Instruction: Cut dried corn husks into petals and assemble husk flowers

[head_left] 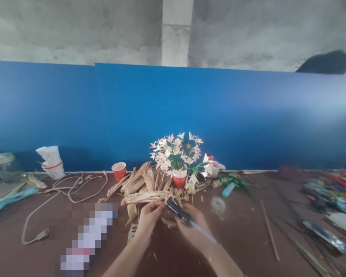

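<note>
My right hand (194, 227) is closed around a dark glue gun (178, 212) with a clear glue stick trailing back toward my wrist. Its tip points left at my left hand (148, 219), whose fingers pinch a small pale piece of dried husk. Both hands hover low over the brown table (248, 246), just in front of a heap of dried corn husks (141, 188). Behind the heap stands a red paper cup (179, 179) holding a bouquet of pale husk flowers (178, 150) on green stems.
A second red cup (118, 170) and stacked white cups (52, 161) stand at the back left beside a looping white cable (75, 188). A tape roll (218, 204), a thin wooden stick (269, 231) and a clutter of coloured craft supplies (331, 192) lie right. A blue partition (219, 115) backs the table.
</note>
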Demonstrator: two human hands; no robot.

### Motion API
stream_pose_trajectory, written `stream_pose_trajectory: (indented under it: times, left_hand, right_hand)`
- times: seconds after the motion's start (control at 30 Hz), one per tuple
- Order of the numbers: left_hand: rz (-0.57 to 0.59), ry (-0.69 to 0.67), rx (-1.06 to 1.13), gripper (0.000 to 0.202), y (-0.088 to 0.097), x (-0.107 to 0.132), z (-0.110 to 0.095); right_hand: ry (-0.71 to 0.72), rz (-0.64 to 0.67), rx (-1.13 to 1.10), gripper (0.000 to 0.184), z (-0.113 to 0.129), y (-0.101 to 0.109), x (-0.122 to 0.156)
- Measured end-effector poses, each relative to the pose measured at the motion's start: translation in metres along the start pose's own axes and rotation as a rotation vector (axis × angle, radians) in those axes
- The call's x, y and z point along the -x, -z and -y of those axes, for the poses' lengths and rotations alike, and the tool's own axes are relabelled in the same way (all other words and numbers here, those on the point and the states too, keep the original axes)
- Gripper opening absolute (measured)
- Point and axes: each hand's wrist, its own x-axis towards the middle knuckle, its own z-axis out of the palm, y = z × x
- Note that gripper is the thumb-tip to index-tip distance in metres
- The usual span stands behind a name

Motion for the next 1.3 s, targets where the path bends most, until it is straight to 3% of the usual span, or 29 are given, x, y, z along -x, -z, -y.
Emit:
stream_pose_trajectory:
  times: [0.53, 0.67, 0.87, 1.0, 1.13, 1.3]
  left_hand:
    - [-0.014, -0.025, -0.029, 0.028, -0.001, 0.004, -0.005]
    - [-0.052, -0.018, -0.028, 0.027, 0.0, 0.003, -0.004]
    - [-0.088, -0.07, -0.05, 0.03, 0.002, 0.002, -0.002]
    - [-0.1, -0.101, -0.082, 0.029, 0.003, 0.001, -0.002]
    - [-0.079, -0.089, -0.099, 0.027, 0.003, -0.001, -0.001]
    - [-0.066, -0.099, -0.108, 0.028, 0.003, 0.0, -0.002]
  right_hand:
    - [-0.013, -0.017, 0.065, 0.017, -0.001, 0.005, -0.001]
    - [-0.083, 0.004, 0.326, 0.015, -0.007, 0.038, -0.003]
    - [-0.41, 0.122, 0.626, 0.02, -0.047, 0.108, 0.003]
    - [-0.512, 0.251, 0.74, 0.016, -0.069, 0.131, 0.015]
    - [-0.559, 0.284, 0.873, 0.024, -0.06, 0.124, 0.018]
    - [-0.464, 0.124, 1.102, 0.026, -0.034, 0.097, 0.006]
